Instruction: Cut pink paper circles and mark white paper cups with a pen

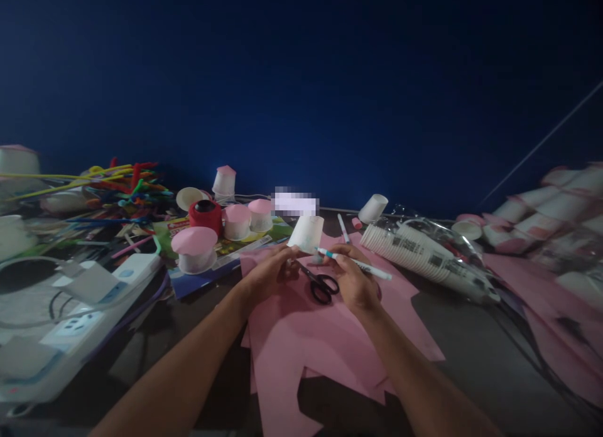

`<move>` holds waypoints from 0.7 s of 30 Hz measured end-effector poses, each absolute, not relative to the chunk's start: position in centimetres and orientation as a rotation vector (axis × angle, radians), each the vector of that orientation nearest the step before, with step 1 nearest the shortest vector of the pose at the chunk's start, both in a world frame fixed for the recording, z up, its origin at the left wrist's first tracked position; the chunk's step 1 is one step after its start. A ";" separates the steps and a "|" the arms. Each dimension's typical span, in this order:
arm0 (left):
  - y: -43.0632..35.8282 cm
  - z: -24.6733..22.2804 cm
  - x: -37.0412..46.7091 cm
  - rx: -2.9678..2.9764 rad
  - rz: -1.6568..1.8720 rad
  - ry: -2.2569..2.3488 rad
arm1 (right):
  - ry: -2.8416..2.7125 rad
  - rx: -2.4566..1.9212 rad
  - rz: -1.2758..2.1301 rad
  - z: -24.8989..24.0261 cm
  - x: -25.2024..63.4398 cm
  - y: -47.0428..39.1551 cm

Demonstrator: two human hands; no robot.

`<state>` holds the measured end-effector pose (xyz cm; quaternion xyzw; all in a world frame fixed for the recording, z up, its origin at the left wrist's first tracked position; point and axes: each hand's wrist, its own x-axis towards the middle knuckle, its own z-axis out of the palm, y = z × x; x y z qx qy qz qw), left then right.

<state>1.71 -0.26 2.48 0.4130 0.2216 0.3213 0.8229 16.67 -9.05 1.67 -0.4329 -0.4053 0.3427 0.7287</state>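
Observation:
Upside down in front of me is a white paper cup, with my left hand closed on its lower left rim. A white marker with a teal tip section lies in the closed fingers of my right hand. Its tip is at the cup's lower right side, where faint bluish marks show; whether it touches cannot be seen. Black-handled scissors rest between my hands on cut pink paper. Another marker lies just beyond my right hand.
Pink-topped cups stand at left beside a red round object. Further left are colourful pipe cleaners and a white power strip. A sleeve of stacked cups lies at right, near piled cups.

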 end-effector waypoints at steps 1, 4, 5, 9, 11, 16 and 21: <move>-0.3 2.5 1.7 0.882 0.682 0.469 | -0.894 -0.952 0.742 1.6 16.6 -9.0; -0.3 2.6 1.6 0.883 0.678 0.453 | -0.889 -0.953 0.691 1.6 16.6 -8.8; -0.3 2.6 1.6 0.878 0.679 0.446 | -0.886 -0.956 0.682 1.5 16.6 -8.8; -0.3 2.5 1.5 0.864 0.674 0.430 | -0.879 -0.949 0.681 1.5 16.5 -8.7; -0.3 2.4 1.6 0.869 0.668 0.429 | -0.872 -0.943 0.689 1.5 16.6 -8.7; -0.3 2.4 1.6 0.872 0.680 0.440 | -0.861 -0.948 0.705 1.6 16.5 -8.7; -0.3 2.5 1.6 0.880 0.672 0.431 | -0.867 -0.922 0.703 1.6 16.5 -8.7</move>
